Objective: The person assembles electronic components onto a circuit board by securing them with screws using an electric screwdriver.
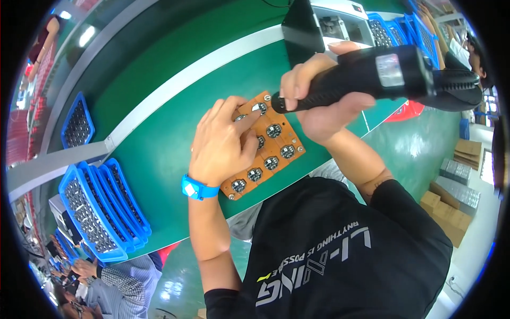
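An orange-brown rectangular fixture board lies at an angle on the green worktop, holding several small round black-and-silver parts in rows. My left hand, with a blue wrist strap, rests over the board's left side. Its fingers are apart, and the index fingertip touches a part near the far corner. Some parts are hidden beneath this hand. In my right hand is a black electric screwdriver, fingers wrapped round its body. Its narrow end is close to the board's far right corner; whether it touches anything I cannot tell.
Blue trays of small parts stand stacked at the left, with another blue tray beyond them. A black panel and a white machine stand at the far side, beside more blue trays. Another person sits at lower left.
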`<state>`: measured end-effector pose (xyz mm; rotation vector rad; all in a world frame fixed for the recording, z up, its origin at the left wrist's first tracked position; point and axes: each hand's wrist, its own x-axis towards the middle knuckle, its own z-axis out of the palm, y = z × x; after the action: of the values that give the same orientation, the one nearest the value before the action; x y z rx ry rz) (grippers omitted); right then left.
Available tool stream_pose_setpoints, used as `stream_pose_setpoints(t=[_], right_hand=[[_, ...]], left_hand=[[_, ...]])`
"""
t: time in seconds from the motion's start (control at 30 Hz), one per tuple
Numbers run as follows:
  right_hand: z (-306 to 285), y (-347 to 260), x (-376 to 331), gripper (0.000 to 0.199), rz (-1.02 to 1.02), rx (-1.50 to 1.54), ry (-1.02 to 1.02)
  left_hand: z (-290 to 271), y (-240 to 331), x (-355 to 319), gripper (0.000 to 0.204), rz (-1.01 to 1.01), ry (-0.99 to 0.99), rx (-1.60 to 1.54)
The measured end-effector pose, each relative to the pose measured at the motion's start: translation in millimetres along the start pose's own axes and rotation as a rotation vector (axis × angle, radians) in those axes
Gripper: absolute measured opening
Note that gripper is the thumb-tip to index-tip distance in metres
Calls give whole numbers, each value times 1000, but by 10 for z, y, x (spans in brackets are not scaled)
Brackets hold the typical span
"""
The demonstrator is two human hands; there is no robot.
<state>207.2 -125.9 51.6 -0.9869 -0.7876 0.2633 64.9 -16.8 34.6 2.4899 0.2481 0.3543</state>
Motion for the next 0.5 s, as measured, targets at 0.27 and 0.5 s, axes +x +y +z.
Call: stream_pose_setpoints(t=[0.27, 0.5], right_hand=[[128, 187, -6, 83, 46, -124, -29], [125, 245, -12, 81, 53, -137, -47]], left_hand=[[71, -91, -51, 32, -10, 43, 1], [81, -108, -54, 31, -10, 44, -5]])
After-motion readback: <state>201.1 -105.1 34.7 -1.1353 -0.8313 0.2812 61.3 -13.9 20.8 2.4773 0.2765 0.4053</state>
